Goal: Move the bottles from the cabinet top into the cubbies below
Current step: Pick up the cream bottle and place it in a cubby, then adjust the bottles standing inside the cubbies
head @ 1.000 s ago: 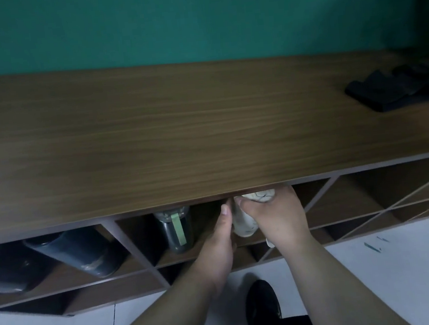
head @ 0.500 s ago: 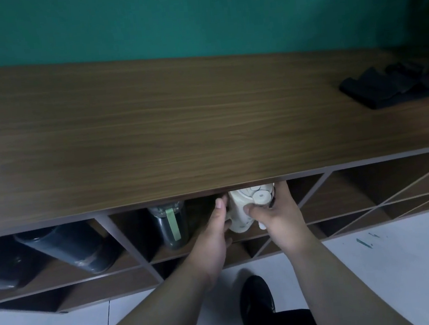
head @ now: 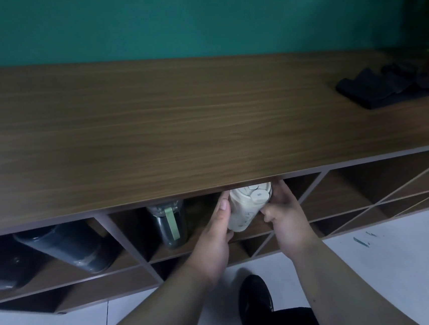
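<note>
Cream bottle (head: 246, 206) under cabinet-top edge (head: 210, 189), both hands gripping.

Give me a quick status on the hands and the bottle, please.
Left hand and right hand both on cream bottle. Bottle inside cubby beside dark bottle. Nothing blocking.

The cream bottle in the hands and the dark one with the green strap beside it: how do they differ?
The cream bottle is pale all over; the dark bottle is smoky grey with a light green strap.

The cream bottle leans and is held between the left hand and right hand; the dark bottle stands alone, untouched.

The cream bottle looks shorter and stubbier than the dark bottle.

Both sit in the same cubby under the cabinet top.
</note>
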Demonstrator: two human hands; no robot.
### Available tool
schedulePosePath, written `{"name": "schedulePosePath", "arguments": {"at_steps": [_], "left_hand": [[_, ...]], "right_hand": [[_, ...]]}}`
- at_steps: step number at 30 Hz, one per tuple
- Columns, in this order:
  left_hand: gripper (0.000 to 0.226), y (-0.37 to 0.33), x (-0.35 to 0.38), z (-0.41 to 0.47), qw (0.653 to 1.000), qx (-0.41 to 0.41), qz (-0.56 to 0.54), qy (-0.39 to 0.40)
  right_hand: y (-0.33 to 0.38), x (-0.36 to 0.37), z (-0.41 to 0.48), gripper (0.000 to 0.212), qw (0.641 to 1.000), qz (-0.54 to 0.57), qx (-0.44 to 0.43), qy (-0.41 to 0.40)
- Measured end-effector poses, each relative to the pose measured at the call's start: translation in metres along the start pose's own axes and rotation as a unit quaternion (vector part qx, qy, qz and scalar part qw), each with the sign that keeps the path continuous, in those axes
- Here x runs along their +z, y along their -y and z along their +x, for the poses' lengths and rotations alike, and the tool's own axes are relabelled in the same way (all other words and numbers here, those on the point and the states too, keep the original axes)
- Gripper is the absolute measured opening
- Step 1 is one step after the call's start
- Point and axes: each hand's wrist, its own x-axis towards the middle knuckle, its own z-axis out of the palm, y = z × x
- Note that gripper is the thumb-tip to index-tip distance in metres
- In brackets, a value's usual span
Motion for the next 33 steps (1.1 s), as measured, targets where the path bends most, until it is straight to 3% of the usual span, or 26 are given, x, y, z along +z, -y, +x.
{"name": "schedulePosePath", "arguments": {"at_steps": [4,7,11,13,15,18,19,20,22,23,27,29,31,33], "left_hand": [[0.051,0.002,-0.001,0.003,1.000,-0.008,-0.012,-0.005],[0.048,-0.001,0.000,0.000,1.000,-0.013,-0.013,-0.007],[0.047,-0.004,-0.003,-0.004,1.000,-0.026,0.002,-0.010],[0.038,-0.007,-0.005,-0.013,0.999,-0.047,0.024,-0.003],[0.023,-0.005,-0.012,-0.023,0.996,-0.080,0.037,-0.005],[0.011,-0.003,-0.026,-0.040,0.991,-0.123,0.058,-0.014],[0.010,-0.004,-0.031,-0.045,0.989,-0.134,0.065,-0.022],[0.011,-0.008,-0.036,-0.051,0.986,-0.150,0.066,-0.034],[0.012,-0.007,-0.053,-0.057,0.981,-0.166,0.060,-0.080],[0.008,-0.009,-0.060,-0.060,0.980,-0.160,0.055,-0.102],[0.090,-0.021,-0.077,-0.065,0.978,-0.062,0.030,-0.198],[0.089,-0.027,-0.078,-0.065,0.973,-0.007,0.016,-0.232],[0.072,-0.025,-0.080,-0.065,0.975,0.014,0.003,-0.221],[0.058,-0.027,-0.077,-0.068,0.973,0.033,0.028,-0.227]], "right_hand": [[-0.002,0.001,0.000,0.083,1.000,0.004,0.007,0.003],[0.000,0.001,-0.003,0.080,1.000,-0.022,0.012,-0.005],[0.005,0.002,-0.011,0.091,0.999,-0.008,0.028,-0.020],[0.011,0.008,-0.022,0.084,0.991,-0.058,0.099,-0.068],[0.014,0.018,-0.037,0.063,0.962,-0.152,0.206,-0.092],[0.013,0.044,-0.069,0.026,0.936,-0.206,0.286,-0.015],[0.010,0.055,-0.068,0.030,0.925,-0.231,0.300,-0.003],[0.011,0.066,-0.069,0.048,0.923,-0.224,0.311,0.032],[0.005,0.083,-0.062,0.088,0.946,-0.180,0.264,0.059],[0.004,0.088,-0.063,0.097,0.956,-0.175,0.226,0.071],[0.012,0.110,-0.049,0.092,0.971,-0.187,0.113,0.099],[0.014,0.117,-0.044,0.077,0.974,-0.178,0.093,0.101],[0.012,0.122,-0.040,0.062,0.976,-0.165,0.083,0.111],[0.008,0.126,-0.036,0.060,0.978,-0.161,0.071,0.114]]}}
